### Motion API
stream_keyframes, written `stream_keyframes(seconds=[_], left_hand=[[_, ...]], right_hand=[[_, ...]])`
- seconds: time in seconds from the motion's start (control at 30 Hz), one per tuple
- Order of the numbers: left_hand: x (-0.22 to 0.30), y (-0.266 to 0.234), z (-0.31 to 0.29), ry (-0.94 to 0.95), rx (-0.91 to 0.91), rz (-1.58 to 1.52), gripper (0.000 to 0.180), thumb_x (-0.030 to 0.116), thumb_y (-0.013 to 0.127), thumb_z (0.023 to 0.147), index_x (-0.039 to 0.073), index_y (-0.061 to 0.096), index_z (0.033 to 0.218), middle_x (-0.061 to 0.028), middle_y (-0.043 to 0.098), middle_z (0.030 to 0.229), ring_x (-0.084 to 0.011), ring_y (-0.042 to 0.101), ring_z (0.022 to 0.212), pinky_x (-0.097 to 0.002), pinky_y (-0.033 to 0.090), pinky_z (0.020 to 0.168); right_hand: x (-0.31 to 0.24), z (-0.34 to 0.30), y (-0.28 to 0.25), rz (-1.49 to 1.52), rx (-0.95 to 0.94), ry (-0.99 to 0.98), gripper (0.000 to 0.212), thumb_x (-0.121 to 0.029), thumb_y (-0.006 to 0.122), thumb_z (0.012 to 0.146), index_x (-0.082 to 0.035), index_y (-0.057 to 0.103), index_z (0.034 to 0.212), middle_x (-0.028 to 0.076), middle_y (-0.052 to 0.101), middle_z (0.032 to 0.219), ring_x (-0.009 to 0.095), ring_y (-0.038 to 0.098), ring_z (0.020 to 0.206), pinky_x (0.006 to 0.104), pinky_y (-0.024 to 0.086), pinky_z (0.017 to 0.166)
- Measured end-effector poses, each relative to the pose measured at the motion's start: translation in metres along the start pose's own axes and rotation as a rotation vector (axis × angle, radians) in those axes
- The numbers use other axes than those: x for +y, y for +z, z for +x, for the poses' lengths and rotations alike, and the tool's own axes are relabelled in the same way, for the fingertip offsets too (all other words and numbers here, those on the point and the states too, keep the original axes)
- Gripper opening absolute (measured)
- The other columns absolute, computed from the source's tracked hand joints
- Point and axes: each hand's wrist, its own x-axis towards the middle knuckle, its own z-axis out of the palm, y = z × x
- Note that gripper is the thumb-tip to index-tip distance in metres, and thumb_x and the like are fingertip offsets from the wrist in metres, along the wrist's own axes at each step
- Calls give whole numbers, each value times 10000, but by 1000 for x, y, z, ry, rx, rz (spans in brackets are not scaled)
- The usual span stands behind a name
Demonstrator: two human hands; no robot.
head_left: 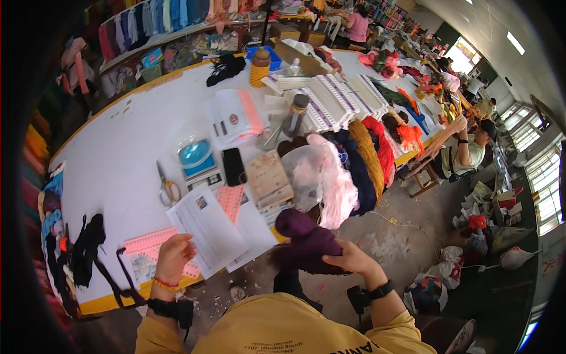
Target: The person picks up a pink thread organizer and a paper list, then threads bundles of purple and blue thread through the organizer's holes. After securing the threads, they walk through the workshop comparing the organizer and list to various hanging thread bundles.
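Observation:
My right hand (355, 259) is closed on a hank of dark purple yarn (312, 248) at the table's near edge. The thumb lies over the yarn and the other fingers are partly hidden beneath it. Farther left, my left hand (174, 258) is held with curled fingers by the left edge of a printed sheet (206, 233); whatever may be between them is hidden. Pink perforated cards (147, 243) lie beside and partly behind that hand. More paper shows under the sheet's right side.
Scissors (168, 186), a clear round tub (194, 148), a black phone (233, 166) and a brown box (269, 179) lie beyond the sheet. Coloured yarn hanks (365, 154) line the right edge. Black yarn (88, 248) hangs at left. A person (466, 153) sits at far right.

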Motion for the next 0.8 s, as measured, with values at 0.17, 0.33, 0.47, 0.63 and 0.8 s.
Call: stream_keyframes(seconds=[0.17,0.33,0.47,0.63,0.8], left_hand=[[-19,17,18,-98,479,-298,130,163,532,777,70,543,867,4,487,653,-97,463,586,-206,385,545],[-15,64,34,-104,554,-185,116,161,519,787,74,534,862,15,482,654,-84,459,580,-206,385,532],[-16,100,43,-95,592,-141,102,161,514,798,74,528,850,13,482,653,-83,458,574,-206,384,528],[-23,114,37,-102,661,-127,87,148,510,803,73,526,843,6,488,646,-93,472,574,-215,387,514],[-24,122,29,-100,706,-158,74,133,507,798,75,526,840,7,502,651,-95,476,566,-210,390,507]], right_hand=[[29,-4,-97,57,167,106,313,-231,630,741,-32,558,972,-14,543,653,54,448,487,202,368,427],[40,23,-168,-9,241,129,310,-234,631,734,-24,553,948,5,553,658,71,476,516,227,392,459],[70,77,-191,-112,399,40,363,-245,637,716,-7,530,969,111,590,730,189,564,666,306,440,613],[83,128,-197,-262,390,-11,367,-295,636,701,-6,525,898,199,581,761,323,581,738,360,436,637],[101,148,-200,-391,216,-33,413,-371,620,689,-1,528,849,214,576,764,363,567,758,387,438,646]])
